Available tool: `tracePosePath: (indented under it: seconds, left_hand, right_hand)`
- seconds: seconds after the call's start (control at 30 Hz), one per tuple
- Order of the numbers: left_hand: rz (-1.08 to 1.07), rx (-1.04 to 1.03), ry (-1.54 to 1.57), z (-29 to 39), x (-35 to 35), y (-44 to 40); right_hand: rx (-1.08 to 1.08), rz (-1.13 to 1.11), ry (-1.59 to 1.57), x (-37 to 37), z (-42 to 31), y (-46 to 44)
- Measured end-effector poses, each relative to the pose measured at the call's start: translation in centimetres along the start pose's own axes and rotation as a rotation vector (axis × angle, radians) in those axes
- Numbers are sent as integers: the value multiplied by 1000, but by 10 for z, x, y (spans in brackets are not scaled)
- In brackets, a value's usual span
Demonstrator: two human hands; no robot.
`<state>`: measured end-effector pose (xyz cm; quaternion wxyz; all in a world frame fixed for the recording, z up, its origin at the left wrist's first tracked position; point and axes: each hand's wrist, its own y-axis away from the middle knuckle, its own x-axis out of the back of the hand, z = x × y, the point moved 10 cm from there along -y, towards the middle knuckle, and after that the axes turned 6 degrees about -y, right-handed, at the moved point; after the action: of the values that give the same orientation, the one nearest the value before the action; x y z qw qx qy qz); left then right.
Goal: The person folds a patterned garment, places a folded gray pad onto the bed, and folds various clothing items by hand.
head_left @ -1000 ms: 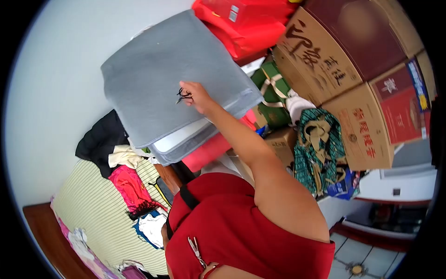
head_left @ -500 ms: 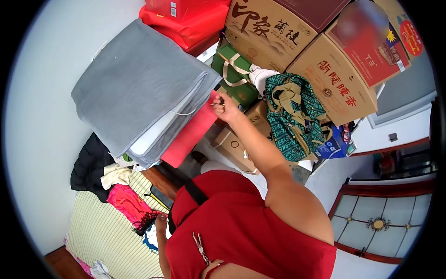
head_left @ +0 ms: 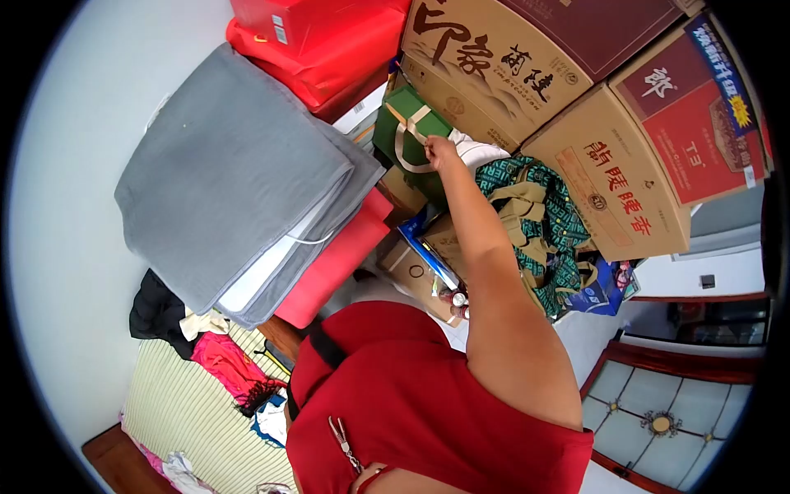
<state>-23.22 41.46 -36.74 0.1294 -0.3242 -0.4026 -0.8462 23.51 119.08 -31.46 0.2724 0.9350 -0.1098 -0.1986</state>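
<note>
Green bag (head_left: 416,138) is what I have at the right hand (head_left: 441,153). Fingers are curled at its cream strap (head_left: 400,148); from this angle I can't tell whether they grip it or only touch it. Left hand is out of my view, so I can't call its state.

Just right of the right hand: white cloth (head_left: 479,151), then a teal patterned bag (head_left: 568,216) with tan straps (head_left: 518,204). Beyond the hand: brown carton (head_left: 494,66) with big dark lettering. Further right, a second carton (head_left: 609,177) with red lettering.

Left of the hand and apart from it, I see folded grey fabric (head_left: 230,156), a white layer (head_left: 267,273) showing at its edge and a red piece (head_left: 346,259) under that. Between hand and torso: a blue item (head_left: 414,226). Well off to the hand's lower left: striped mat (head_left: 185,416) with a pinkish-red garment (head_left: 226,366) on it.
</note>
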Motion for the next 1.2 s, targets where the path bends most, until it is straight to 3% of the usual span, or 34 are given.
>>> tracePosePath:
  seconds: [0.13,0.27,0.37,0.47,0.57,0.6,0.7,0.73,0.83,0.97,1.07,1.2]
  left_hand:
    - [-11,21,-5,25,4,-8]
    - [-13,24,0,41,5,-17]
    - [-14,0,19,47,5,-24]
    - [-10,-14,58,55,-1,-33]
    - [-23,-33,-26,73,-7,-41]
    - [-27,-66,-36,79,-10,-45]
    - [-30,-58,-21,80,-13,-46]
    - [-32,-50,-19,80,-13,-45]
    - [-33,-29,-22,76,-14,-44]
    - [-23,-12,-31,62,-20,-37]
    - [1,0,-53,40,-25,-30]
    - [24,60,-40,35,-16,-7]
  right_hand:
    - [88,41,32,-20,-63,5]
    - [210,-14,183,-15,-74,-36]
    - [372,106,367,-8,-88,-17]
    - [525,-17,987,-10,-109,-3]
    - [527,-75,1235,1,-126,10]
    - [431,-118,1267,8,-127,12]
    - [406,-331,1456,13,-126,28]
    - [207,-465,1721,17,-113,35]
    - [372,-343,2021,33,-113,50]
    - [86,-163,2280,55,-115,61]
    - [49,-100,2256,75,-111,44]
    - [204,-40,2278,57,-123,61]
